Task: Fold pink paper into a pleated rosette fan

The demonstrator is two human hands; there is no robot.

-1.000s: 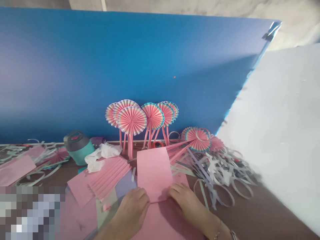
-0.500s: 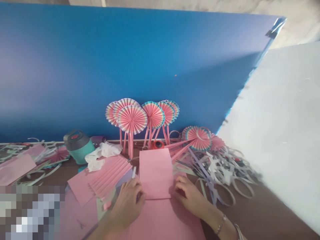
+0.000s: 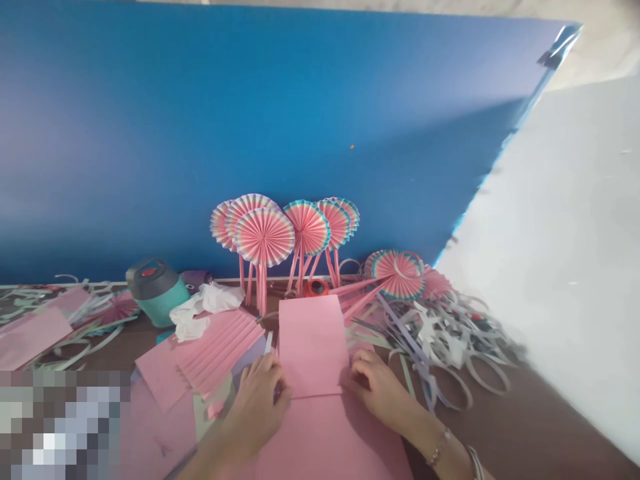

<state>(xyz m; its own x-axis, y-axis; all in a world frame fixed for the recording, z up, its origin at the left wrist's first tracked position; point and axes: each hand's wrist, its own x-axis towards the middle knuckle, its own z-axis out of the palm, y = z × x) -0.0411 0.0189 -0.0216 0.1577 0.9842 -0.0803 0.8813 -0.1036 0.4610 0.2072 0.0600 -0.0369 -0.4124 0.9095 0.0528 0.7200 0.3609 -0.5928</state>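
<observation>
- Pink paper (image 3: 313, 347) lies centrally on the counter (image 3: 505, 427), its long axis pointing forward.
- Left hand (image 3: 261, 399) and right hand (image 3: 377, 390) curl at its side edges; I cannot tell whether their fingers grip.

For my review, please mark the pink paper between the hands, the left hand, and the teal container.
Pink paper (image 3: 313, 350): head view, flat surface above the crosswise line.
Left hand (image 3: 258, 401): head view, back of the hand.
Teal container (image 3: 164, 303): head view, body below the dark lid.
</observation>
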